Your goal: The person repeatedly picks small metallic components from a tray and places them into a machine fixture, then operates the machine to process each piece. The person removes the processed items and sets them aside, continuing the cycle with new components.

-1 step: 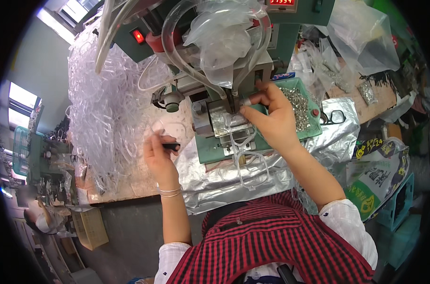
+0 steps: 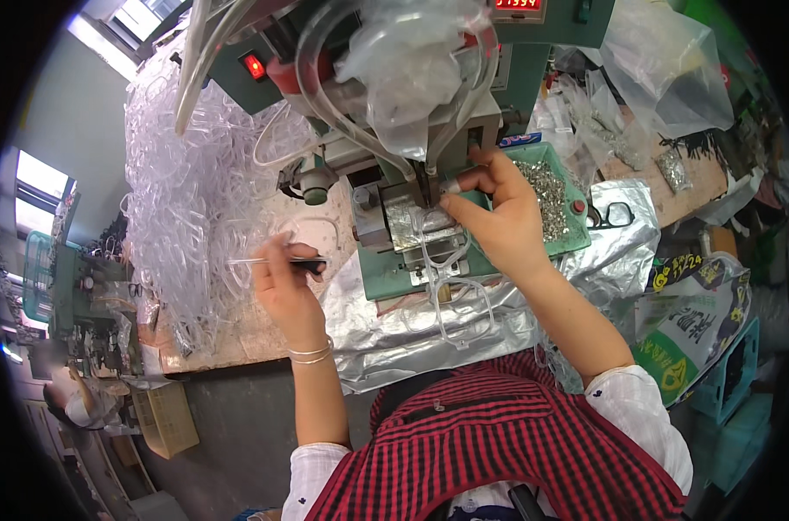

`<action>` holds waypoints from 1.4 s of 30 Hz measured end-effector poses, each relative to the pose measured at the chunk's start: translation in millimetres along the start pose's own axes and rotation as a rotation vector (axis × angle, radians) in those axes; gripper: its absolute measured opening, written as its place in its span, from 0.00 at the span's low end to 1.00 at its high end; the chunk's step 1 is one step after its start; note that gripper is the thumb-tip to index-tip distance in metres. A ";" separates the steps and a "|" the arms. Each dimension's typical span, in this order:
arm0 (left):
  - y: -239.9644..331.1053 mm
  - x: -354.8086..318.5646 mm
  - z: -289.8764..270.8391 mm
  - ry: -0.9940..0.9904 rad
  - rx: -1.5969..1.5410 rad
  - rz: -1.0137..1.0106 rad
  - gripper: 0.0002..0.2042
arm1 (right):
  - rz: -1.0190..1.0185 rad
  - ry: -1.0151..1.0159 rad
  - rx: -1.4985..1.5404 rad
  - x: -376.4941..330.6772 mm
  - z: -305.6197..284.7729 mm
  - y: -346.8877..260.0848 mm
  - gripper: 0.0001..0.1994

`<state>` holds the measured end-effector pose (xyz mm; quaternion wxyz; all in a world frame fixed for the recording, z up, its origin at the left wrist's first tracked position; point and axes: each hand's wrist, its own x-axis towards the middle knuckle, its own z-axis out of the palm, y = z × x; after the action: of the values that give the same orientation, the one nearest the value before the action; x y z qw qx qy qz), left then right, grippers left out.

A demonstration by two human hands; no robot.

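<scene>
My left hand (image 2: 286,282) is closed around a black-handled tool (image 2: 309,264) with a thin metal shaft, held above the table left of the machine. My right hand (image 2: 503,213) is closed at the green machine's head, thumb and forefinger pinching the upper end of a clear plastic glasses frame (image 2: 447,260). That frame lies on the metal fixture (image 2: 401,227); its pinched end is partly hidden by my fingers. Below it, another clear glasses frame (image 2: 462,340) rests over silver foil at the table's front.
A large heap of clear glasses frames (image 2: 182,182) covers the left of the table. Right of the fixture sits a green tray (image 2: 577,221) of small metal parts, with black-rimmed glasses (image 2: 618,215) beside it on silver foil (image 2: 616,256). Clear tubes (image 2: 303,65) hang from the machine.
My left hand has shifted slightly left and turned, and the tool's thin shaft now shows, pointing left. My right hand and the clear frames have not moved.
</scene>
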<state>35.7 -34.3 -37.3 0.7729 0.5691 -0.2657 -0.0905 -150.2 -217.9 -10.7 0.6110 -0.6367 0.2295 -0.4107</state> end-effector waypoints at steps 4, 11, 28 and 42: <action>66.8 11.0 48.3 -0.222 -0.010 0.588 0.12 | -0.020 -0.087 0.083 3.3 9.3 -2.4 0.29; 92.8 0.9 61.9 -0.440 -0.094 0.242 0.13 | -0.096 -0.057 -0.048 -21.2 8.9 -21.7 0.23; 46.2 -34.1 82.5 -0.757 -0.257 -1.033 0.18 | -0.407 0.239 -1.031 -9.1 -97.0 63.0 0.04; 73.5 -5.1 -11.7 -0.587 0.862 0.649 0.18 | -0.387 0.365 -0.760 -36.5 -91.6 50.0 0.05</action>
<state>25.5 2.4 26.9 0.3561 0.6717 -0.6398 0.1123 -233.7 -250.3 -75.6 0.1962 -0.7639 0.3446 -0.5092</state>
